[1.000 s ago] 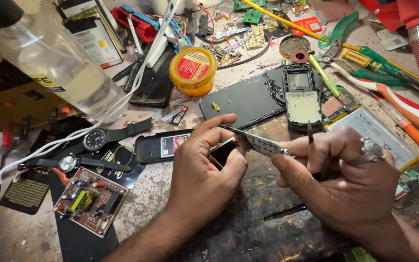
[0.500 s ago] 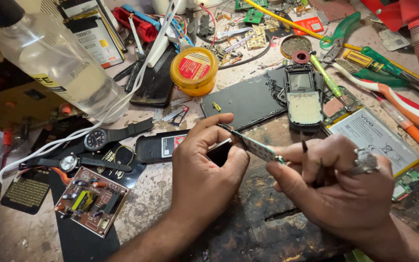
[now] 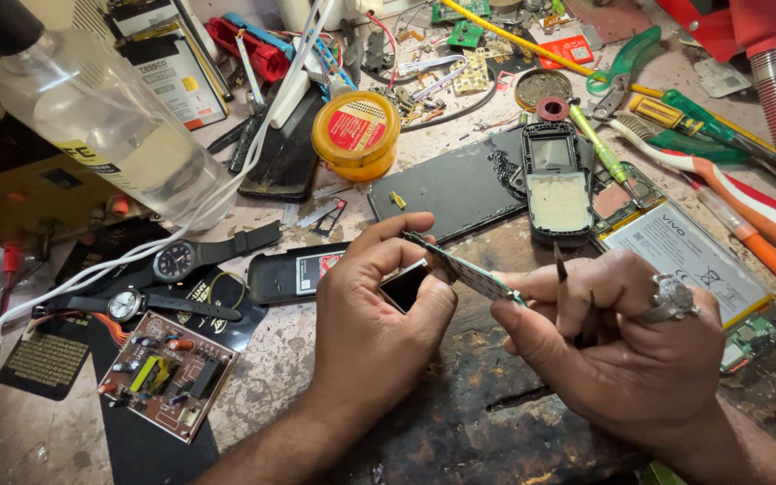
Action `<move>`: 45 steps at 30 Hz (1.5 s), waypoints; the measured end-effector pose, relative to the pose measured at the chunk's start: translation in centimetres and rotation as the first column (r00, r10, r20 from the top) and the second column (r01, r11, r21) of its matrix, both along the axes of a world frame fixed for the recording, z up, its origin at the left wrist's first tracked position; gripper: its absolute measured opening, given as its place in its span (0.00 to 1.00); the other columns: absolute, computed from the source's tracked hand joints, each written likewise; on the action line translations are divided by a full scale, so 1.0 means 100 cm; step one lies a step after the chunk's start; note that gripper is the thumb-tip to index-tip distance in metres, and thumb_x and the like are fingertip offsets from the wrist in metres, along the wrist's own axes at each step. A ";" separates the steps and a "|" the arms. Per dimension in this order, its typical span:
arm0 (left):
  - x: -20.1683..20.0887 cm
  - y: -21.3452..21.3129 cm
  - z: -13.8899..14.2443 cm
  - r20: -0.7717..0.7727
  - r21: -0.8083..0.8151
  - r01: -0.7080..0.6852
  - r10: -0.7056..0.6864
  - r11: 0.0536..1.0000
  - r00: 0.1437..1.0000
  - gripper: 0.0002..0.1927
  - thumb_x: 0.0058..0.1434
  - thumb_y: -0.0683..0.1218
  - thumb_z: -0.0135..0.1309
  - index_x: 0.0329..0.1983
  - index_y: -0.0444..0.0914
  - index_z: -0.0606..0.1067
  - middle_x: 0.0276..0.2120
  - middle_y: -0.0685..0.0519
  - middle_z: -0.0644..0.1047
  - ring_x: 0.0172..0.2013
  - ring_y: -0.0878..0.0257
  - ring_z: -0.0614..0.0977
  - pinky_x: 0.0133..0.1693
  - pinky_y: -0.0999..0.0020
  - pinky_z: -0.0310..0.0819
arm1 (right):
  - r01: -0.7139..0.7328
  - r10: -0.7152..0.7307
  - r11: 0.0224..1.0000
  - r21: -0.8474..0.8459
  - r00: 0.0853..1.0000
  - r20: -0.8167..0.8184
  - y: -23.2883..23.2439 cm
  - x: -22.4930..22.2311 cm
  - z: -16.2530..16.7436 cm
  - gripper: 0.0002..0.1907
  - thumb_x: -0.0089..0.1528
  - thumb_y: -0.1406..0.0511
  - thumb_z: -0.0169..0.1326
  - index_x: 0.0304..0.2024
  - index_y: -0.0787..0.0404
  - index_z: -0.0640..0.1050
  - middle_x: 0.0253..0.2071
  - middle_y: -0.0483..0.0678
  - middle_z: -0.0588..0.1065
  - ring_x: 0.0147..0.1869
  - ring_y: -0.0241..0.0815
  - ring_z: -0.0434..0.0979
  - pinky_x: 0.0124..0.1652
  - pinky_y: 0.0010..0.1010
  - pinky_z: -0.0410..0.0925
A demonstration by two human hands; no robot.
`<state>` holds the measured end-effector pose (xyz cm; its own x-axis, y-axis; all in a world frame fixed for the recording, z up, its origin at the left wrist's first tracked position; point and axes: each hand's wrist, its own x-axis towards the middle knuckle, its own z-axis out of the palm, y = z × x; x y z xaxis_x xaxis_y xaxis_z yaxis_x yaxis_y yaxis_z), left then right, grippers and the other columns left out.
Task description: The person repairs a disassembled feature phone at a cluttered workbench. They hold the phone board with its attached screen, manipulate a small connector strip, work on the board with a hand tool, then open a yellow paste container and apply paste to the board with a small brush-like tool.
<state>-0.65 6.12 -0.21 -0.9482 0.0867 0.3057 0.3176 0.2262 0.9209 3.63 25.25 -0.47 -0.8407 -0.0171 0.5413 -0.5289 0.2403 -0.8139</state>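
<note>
Left hand: fingers curled narrow, thumb and forefinger pinching one end of a small green circuit board, with a dark square part tucked under the thumb. Right hand: fingers closed, pinching the board's other end and gripping dark tweezers that stand upright; a ring sits on one finger. The board is held edge-up between both hands, above the stained workbench.

Packages and labels: a round yellow tin with a red label stands behind the left hand. A flat white-labelled battery lies just beside the right hand. A clear bottle with a yellow label lies far left.
</note>
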 end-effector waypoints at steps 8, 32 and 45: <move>-0.001 -0.001 -0.003 -0.049 -0.027 0.011 -0.013 1.000 0.999 0.06 0.53 0.39 0.58 0.34 0.33 0.80 0.56 0.47 0.80 0.49 0.65 0.84 0.51 0.71 0.77 | 0.072 -0.070 0.995 0.071 0.997 -0.030 -0.001 0.000 0.001 0.16 0.59 0.75 0.63 0.33 0.63 0.66 0.37 0.55 0.83 0.34 0.30 0.82 0.32 0.20 0.77; -0.002 -0.001 -0.004 -0.071 -0.024 -0.041 0.039 0.999 0.997 0.03 0.51 0.39 0.57 0.29 0.33 0.77 0.53 0.46 0.80 0.51 0.61 0.84 0.54 0.67 0.76 | 0.026 -0.019 0.987 0.157 0.999 -0.048 0.003 0.000 -0.002 0.18 0.58 0.70 0.66 0.31 0.59 0.66 0.36 0.50 0.84 0.29 0.20 0.73 0.24 0.14 0.65; -0.002 -0.003 0.000 -0.095 -0.069 -0.011 0.005 0.998 0.995 0.04 0.52 0.39 0.57 0.30 0.34 0.79 0.53 0.46 0.80 0.51 0.61 0.84 0.53 0.68 0.76 | 0.013 -0.013 0.999 0.032 1.000 -0.011 0.000 -0.001 -0.001 0.17 0.59 0.72 0.63 0.34 0.61 0.65 0.36 0.52 0.84 0.34 0.24 0.79 0.28 0.15 0.71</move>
<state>-0.87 5.81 -0.25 -0.9161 0.1036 0.3874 0.4004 0.2914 0.8688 3.58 25.20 -0.55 -0.8351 -0.0237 0.5496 -0.5342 0.2731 -0.8000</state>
